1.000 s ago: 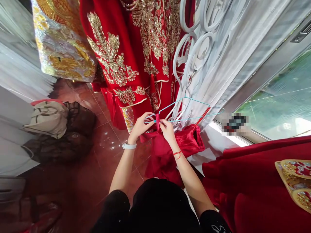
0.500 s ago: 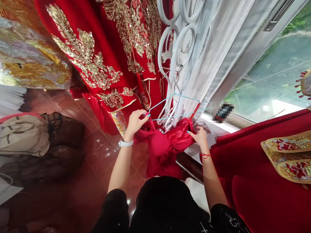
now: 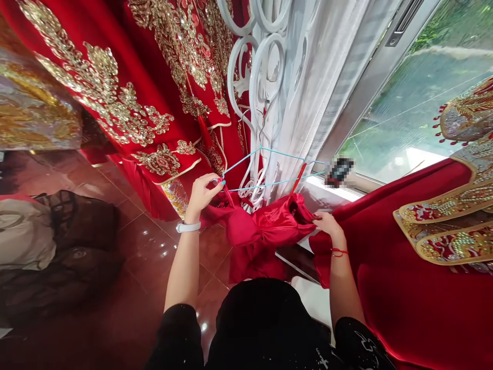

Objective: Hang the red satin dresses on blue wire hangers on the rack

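A red satin dress (image 3: 273, 221) hangs by thin straps from a light blue wire hanger (image 3: 246, 160), whose hook reaches up to the white scrollwork. My left hand (image 3: 203, 191) is closed at the hanger's left corner, pinching the dress strap there. At the right side of the bodice, my right hand (image 3: 327, 226) grips the edge of the fabric and holds it out, so the top gapes open. The right strap runs up to the hanger's right part. The lower part of the dress hangs down and is partly hidden by my body.
Red garments with gold sequin embroidery (image 3: 134, 113) hang at the left, and another embroidered red garment (image 3: 442, 221) is at the right. White metal scrollwork (image 3: 256, 61) and a white curtain (image 3: 308, 87) stand ahead, beside a window (image 3: 404, 113). Bags (image 3: 34, 231) lie on the tiled floor.
My right hand has moved outward to the right and pulled the bodice edge with it, opening the dress top. My left hand stays at the hanger corner. The view has shifted slightly right.
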`<action>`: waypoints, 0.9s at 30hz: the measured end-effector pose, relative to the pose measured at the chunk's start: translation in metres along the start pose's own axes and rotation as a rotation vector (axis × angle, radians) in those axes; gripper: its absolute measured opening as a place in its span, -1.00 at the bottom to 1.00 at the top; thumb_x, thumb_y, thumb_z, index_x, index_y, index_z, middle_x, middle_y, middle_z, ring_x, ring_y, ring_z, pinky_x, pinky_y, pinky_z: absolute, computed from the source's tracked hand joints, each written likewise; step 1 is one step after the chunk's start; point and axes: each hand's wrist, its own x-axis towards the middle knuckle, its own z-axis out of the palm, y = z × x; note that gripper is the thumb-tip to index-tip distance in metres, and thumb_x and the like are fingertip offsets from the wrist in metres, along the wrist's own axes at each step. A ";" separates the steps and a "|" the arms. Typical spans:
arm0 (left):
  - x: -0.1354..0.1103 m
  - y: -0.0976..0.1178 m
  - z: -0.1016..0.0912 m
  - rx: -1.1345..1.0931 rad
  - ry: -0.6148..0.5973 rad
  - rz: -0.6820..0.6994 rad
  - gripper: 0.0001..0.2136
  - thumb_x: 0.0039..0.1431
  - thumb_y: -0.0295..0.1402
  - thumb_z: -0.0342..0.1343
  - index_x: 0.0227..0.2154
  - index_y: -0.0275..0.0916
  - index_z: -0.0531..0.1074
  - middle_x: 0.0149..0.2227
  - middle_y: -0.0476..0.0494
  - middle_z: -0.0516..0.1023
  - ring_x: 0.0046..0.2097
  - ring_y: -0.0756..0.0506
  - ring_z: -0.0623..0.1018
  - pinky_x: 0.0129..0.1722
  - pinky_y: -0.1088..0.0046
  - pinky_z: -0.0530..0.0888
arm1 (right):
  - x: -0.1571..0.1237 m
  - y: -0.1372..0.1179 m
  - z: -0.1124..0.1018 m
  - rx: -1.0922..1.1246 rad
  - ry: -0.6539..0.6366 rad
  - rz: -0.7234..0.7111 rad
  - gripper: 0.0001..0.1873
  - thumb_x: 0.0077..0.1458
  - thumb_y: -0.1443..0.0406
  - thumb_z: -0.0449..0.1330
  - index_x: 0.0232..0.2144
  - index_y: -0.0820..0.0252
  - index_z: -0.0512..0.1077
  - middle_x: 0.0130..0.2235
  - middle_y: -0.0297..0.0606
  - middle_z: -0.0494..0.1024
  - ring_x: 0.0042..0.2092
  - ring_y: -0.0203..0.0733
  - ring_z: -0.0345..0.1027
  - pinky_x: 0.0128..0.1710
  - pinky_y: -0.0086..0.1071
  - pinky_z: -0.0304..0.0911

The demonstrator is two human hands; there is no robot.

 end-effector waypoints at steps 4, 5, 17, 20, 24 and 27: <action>-0.001 0.004 0.001 -0.015 -0.006 -0.001 -0.77 0.16 -0.16 0.12 -0.49 -0.19 0.39 -0.42 -0.06 0.52 -0.33 -0.09 0.46 -0.20 0.37 0.40 | -0.008 -0.004 -0.034 0.130 0.025 0.055 -0.81 -0.05 0.22 0.25 -0.63 0.13 0.44 -0.60 -0.29 0.52 -0.48 -0.17 0.47 -0.42 -0.37 0.41; -0.002 0.004 0.001 -0.017 -0.005 0.003 -0.78 0.16 -0.17 0.13 -0.49 -0.19 0.39 -0.43 -0.06 0.51 -0.34 -0.08 0.46 -0.21 0.37 0.39 | -0.010 -0.009 -0.040 0.237 0.050 0.054 -0.79 -0.03 0.18 0.26 -0.61 0.13 0.46 -0.57 -0.26 0.56 -0.45 -0.16 0.50 -0.39 -0.36 0.44; 0.008 -0.006 -0.003 0.025 0.006 0.062 -0.83 0.08 -0.23 0.12 -0.53 -0.18 0.37 -0.47 -0.04 0.47 -0.38 -0.06 0.41 -0.22 0.36 0.38 | 0.016 -0.102 -0.057 0.950 0.510 -0.400 -0.60 -0.21 0.13 0.51 -0.27 0.17 0.65 -0.23 -0.25 0.73 -0.12 -0.04 0.63 0.05 -0.07 0.51; 0.011 -0.007 -0.001 0.021 0.009 0.033 -0.84 0.06 -0.22 0.13 -0.51 -0.18 0.40 -0.43 -0.07 0.52 -0.33 -0.10 0.45 -0.18 0.33 0.40 | 0.032 -0.114 -0.069 0.883 0.520 -0.424 -0.58 -0.17 0.08 0.50 -0.26 0.15 0.65 -0.21 -0.26 0.73 -0.11 -0.05 0.63 0.03 -0.11 0.53; 0.011 -0.006 0.003 0.025 0.015 0.025 -0.84 0.05 -0.23 0.12 -0.53 -0.17 0.40 -0.45 -0.06 0.51 -0.34 -0.10 0.45 -0.13 0.29 0.42 | 0.039 -0.134 -0.082 0.760 0.442 -0.500 -0.67 -0.10 0.07 0.44 -0.33 0.15 0.65 -0.24 -0.26 0.73 -0.10 -0.04 0.62 -0.01 -0.14 0.53; 0.010 -0.005 0.004 0.010 -0.014 0.007 -0.83 0.07 -0.22 0.12 -0.52 -0.17 0.41 -0.43 -0.07 0.52 -0.33 -0.10 0.47 -0.14 0.30 0.44 | 0.038 -0.151 -0.092 0.613 0.267 -0.566 -0.74 -0.06 0.11 0.41 -0.39 0.18 0.65 -0.33 -0.26 0.70 -0.14 -0.02 0.61 -0.08 -0.18 0.54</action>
